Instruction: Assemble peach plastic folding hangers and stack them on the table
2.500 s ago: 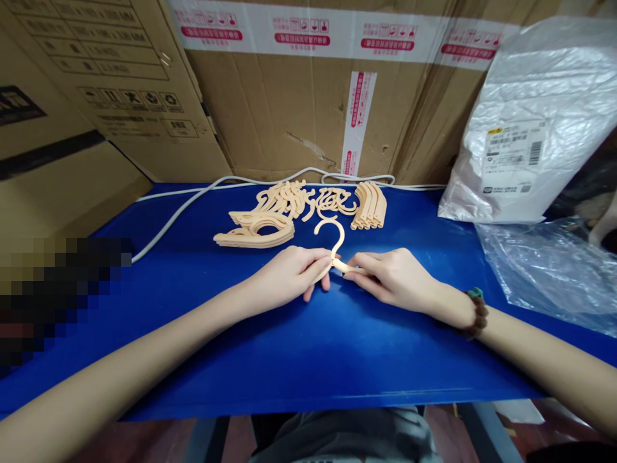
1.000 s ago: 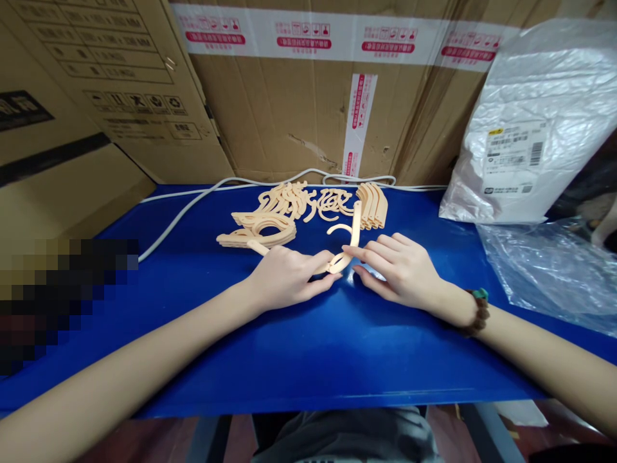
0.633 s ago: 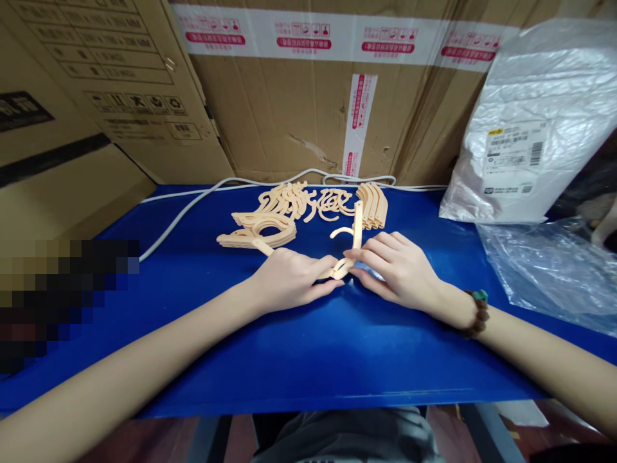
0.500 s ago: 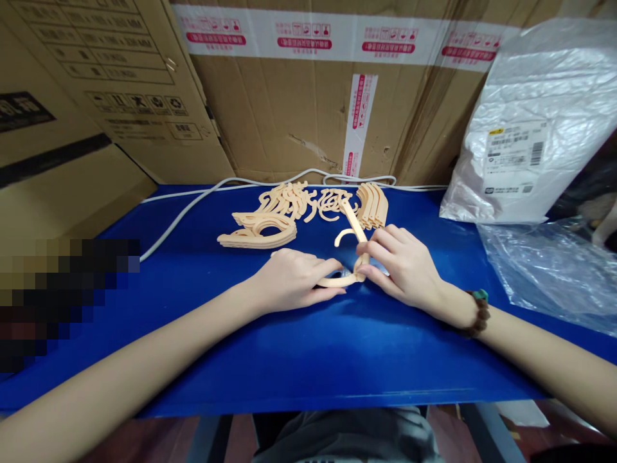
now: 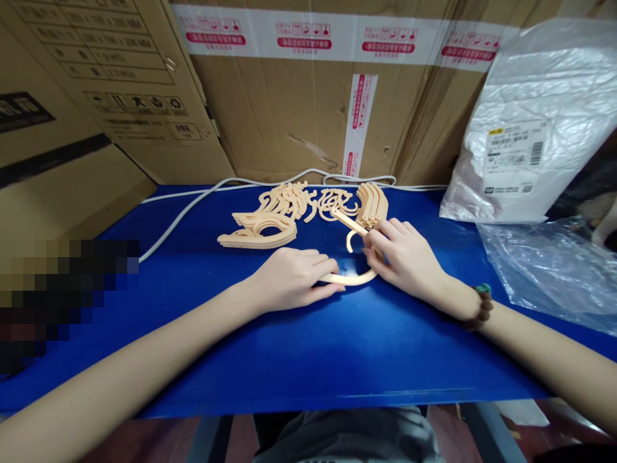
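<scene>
A beige folding clothes hanger [image 5: 353,280] is between my hands above the blue table. My left hand [image 5: 299,276] pinches the end of its lower curved arm between thumb and fingers. My right hand [image 5: 403,256] is closed around the joint, where the pieces meet, and its fingers cover that part. From there a straight-looking arm [image 5: 350,221] slants up and left, and a small curved hook [image 5: 349,242] sticks out below it. Behind the hanger lie loose hooks [image 5: 332,200] and a bundle of curved hanger arms [image 5: 373,204].
At the back left sit stacked hanger pieces [image 5: 258,239] and a heap of smaller beige parts [image 5: 286,200]. A white cable [image 5: 178,226] runs along the cardboard [image 5: 289,116]. To the right are a white plastic mailer [image 5: 511,128] and a clear bag [image 5: 544,270].
My right hand has shifted slightly right and turned the joint. The upper arm now leans further left, the hook has swung down, and more of the lower arm shows between my hands.
</scene>
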`<act>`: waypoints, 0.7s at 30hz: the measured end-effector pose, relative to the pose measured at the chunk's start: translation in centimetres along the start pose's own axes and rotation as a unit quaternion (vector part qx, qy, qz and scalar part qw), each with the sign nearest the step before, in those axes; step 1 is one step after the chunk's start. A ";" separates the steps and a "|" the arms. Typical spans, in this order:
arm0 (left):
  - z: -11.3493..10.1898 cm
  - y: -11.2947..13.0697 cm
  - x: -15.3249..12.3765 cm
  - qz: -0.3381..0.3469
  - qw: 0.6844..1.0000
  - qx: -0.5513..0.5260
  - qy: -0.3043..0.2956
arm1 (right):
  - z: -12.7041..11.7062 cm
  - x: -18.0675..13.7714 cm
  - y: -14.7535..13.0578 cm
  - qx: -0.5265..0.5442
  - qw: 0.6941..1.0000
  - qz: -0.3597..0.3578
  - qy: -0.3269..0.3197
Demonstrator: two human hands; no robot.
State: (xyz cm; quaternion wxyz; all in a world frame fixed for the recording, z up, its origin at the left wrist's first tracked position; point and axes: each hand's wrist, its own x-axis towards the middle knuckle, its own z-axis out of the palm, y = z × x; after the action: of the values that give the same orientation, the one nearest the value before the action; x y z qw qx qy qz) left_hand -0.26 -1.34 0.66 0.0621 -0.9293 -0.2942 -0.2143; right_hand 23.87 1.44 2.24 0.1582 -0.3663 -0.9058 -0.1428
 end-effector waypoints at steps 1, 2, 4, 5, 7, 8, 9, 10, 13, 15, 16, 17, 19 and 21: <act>-0.1 0.0 0.0 -0.011 1.000 0.000 0.002 | 0.1 0.0 0.1 0.001 1.000 0.001 -0.007; -0.1 0.0 0.1 -0.022 1.000 -0.001 0.005 | 0.1 0.0 0.2 0.003 1.000 0.001 -0.015; -0.1 -0.1 0.1 -0.040 0.999 -0.003 0.011 | 0.2 0.0 0.4 0.009 1.000 -0.002 -0.027; -0.1 -0.2 0.1 -0.045 0.999 -0.005 0.012 | 0.2 0.0 0.4 0.013 1.000 -0.004 -0.029; -0.1 -0.4 0.2 -0.046 0.999 -0.016 0.007 | 0.2 0.0 0.5 0.017 0.999 -0.004 -0.028; 0.0 -0.5 0.2 -0.042 0.999 -0.024 0.002 | 0.2 -0.1 0.5 0.018 0.999 -0.005 -0.027; 0.0 -0.5 0.2 -0.037 0.999 -0.031 -0.004 | 0.3 -0.1 0.5 0.020 0.999 -0.006 -0.027; 0.1 -0.6 0.2 -0.032 0.999 -0.037 -0.011 | 0.3 -0.1 0.6 0.023 0.999 -0.006 -0.026; 0.1 -0.7 0.3 -0.017 0.999 -0.035 -0.029 | 0.4 -0.1 0.7 0.033 0.999 -0.008 -0.026; 0.1 -0.8 0.3 -0.008 0.999 -0.027 -0.032 | 0.4 -0.1 0.7 0.038 0.999 -0.007 -0.028; 0.1 -0.8 0.3 -0.005 0.999 -0.023 -0.032 | 0.4 -0.2 0.7 0.041 0.999 -0.007 -0.031; 0.1 -0.8 0.3 -0.004 0.999 -0.019 -0.030 | 0.4 -0.2 0.7 0.043 0.998 -0.006 -0.033; 0.2 -0.8 0.3 -0.004 0.999 -0.014 -0.031 | 0.4 -0.2 0.6 0.045 0.998 -0.004 -0.038; 0.3 -0.8 0.3 -0.005 0.999 -0.014 -0.033 | 0.3 -0.2 0.6 0.043 0.998 -0.002 -0.044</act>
State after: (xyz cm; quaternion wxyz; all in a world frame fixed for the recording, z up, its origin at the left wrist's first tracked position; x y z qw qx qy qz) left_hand -0.44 -0.46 0.52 0.0379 -0.9352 -0.2978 -0.1879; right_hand 24.34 1.86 1.96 0.1337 -0.3635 -0.9177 -0.0880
